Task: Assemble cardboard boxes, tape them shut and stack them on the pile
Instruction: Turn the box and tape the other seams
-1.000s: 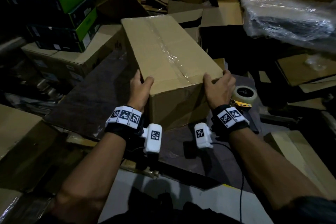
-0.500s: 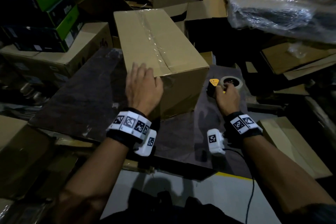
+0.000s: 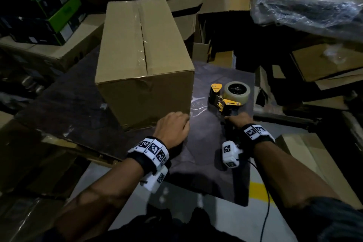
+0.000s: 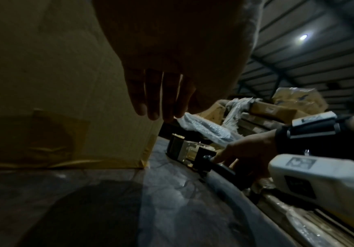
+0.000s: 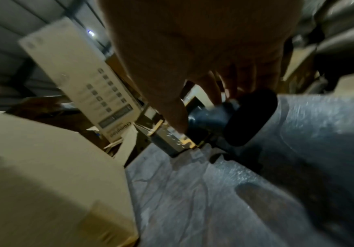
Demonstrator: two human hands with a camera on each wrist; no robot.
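Sealed cardboard box (image 3: 144,61) sits upright on the dark bench (image 3: 64,104), long axis running away from the camera, clear tape along the top centre seam. In the left wrist view more tape shows on the lower near end and bottom corner of the box (image 4: 45,83).

Left hand (image 3: 173,128) is at the box's near lower right corner, knuckles up, fingers bent downward. In the left wrist view its fingers (image 4: 152,98) hang loose and roughly straight beside the box edge, holding nothing; whether they actually touch the cardboard, cannot tell.

Tape dispenser (image 3: 227,97), black and yellow with a roll of clear tape, lies on the bench just right of the box, apart from it. Right hand (image 3: 238,121) is at its near end, on the handle. The right wrist view is blurred, but its fingers (image 5: 211,90) curl round the dark handle (image 5: 209,117), thumb along the side. Dispenser rests on the bench.

Around: green-and-black boxes (image 3: 49,6) stacked far left on a cardboard carton, a plastic-wrapped bundle (image 3: 306,4) far right, loose cartons and flat cardboard behind. Both wrists carry marker bands and white cameras.
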